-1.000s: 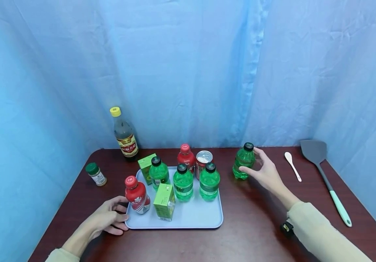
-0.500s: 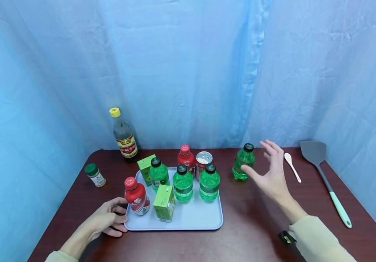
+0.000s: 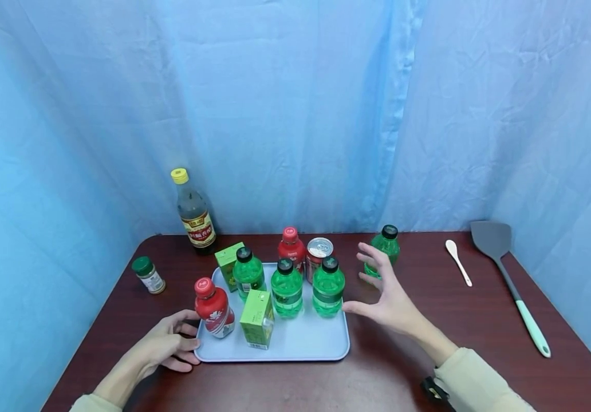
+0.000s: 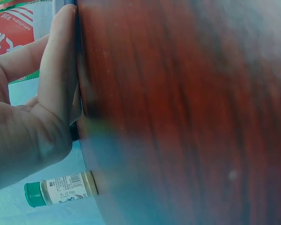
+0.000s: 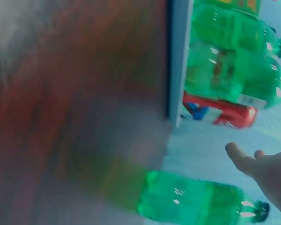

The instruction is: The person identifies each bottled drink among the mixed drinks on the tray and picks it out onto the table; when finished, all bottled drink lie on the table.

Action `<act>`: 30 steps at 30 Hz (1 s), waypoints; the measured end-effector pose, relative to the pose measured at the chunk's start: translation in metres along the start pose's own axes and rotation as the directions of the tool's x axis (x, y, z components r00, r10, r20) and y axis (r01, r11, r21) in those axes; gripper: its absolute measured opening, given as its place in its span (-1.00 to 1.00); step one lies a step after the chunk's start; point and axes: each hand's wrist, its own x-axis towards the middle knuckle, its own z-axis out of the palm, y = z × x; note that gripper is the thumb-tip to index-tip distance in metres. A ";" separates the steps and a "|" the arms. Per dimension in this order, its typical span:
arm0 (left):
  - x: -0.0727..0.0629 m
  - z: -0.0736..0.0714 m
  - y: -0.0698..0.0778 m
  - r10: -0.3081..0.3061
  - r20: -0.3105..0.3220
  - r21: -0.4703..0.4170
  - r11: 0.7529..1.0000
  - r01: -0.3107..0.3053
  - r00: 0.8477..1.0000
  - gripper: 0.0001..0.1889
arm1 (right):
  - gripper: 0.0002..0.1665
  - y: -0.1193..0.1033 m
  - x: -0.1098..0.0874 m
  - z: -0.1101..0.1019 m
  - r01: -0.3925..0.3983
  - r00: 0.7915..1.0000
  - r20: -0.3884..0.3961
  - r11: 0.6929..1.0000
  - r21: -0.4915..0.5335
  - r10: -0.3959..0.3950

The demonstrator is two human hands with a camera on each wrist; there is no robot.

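My left hand (image 3: 164, 343) rests at the left edge of a pale blue tray (image 3: 308, 346), fingertips touching the rim beside a red bottle (image 3: 216, 315); its grip on the rim is not plain. My right hand (image 3: 390, 303), fingers spread and holding nothing, hovers right of the tray. Its thumb points at the rightmost of three green soda bottles (image 3: 329, 292) on the tray. Behind that hand, partly hidden, a single green soda bottle (image 3: 388, 246) stands on the table, also seen in the right wrist view. Green drink cartons (image 3: 257, 320) stand among the tray's bottles.
A second red bottle (image 3: 291, 250) and a drink can (image 3: 319, 252) stand at the tray's back. Left are a yellow-capped sauce bottle (image 3: 197, 220) and a green-capped spice jar (image 3: 149, 276). A small white spoon (image 3: 458, 263) and a spatula (image 3: 512, 280) lie right.
My right hand has let go of the single green soda bottle, drawn back from it, then moved left and nearer the tray. The left hand has stayed at the tray's edge.
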 end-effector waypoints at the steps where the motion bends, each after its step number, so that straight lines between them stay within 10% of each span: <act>1: 0.000 0.000 0.000 0.000 -0.001 0.000 1.000 0.000 1.000 -0.30 | 0.37 0.007 0.000 0.003 -0.027 1.000 0.010 1.000 0.008 0.027; 30: -0.002 0.002 0.002 -0.006 0.003 0.002 1.000 0.006 1.000 -0.30 | -0.02 0.034 0.010 0.032 -0.172 0.978 0.144 0.971 0.163 0.149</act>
